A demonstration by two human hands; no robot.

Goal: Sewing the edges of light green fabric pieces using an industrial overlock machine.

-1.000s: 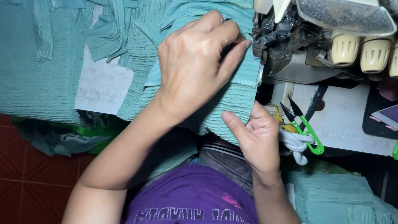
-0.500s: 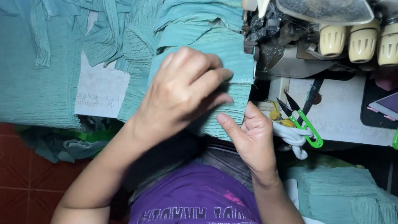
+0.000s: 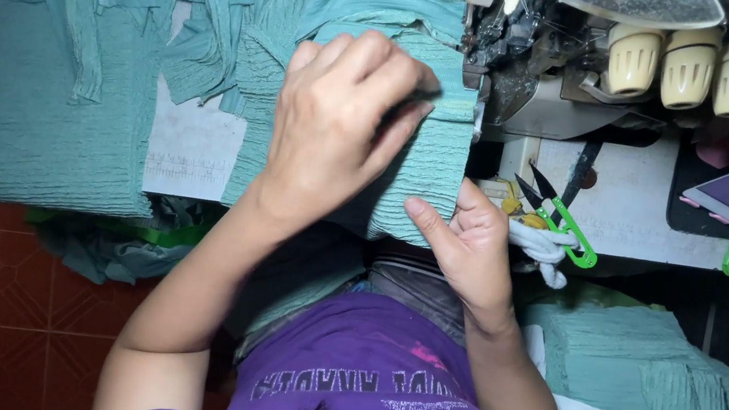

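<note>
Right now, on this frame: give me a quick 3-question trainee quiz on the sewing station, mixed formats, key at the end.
1. True or false: the left hand lies flat on the folded teal crinkled fabric piece.
2. Multiple choice: the green-handled thread snips lie
A. on the red tiled floor
B. on the white table top, on the right hand's far side from the fabric
C. in the left hand
3. Fill in: the right hand pinches the fabric's near ____, close to the cream sewing machine.

Key: 1 true; 2 B; 3 edge.
</note>
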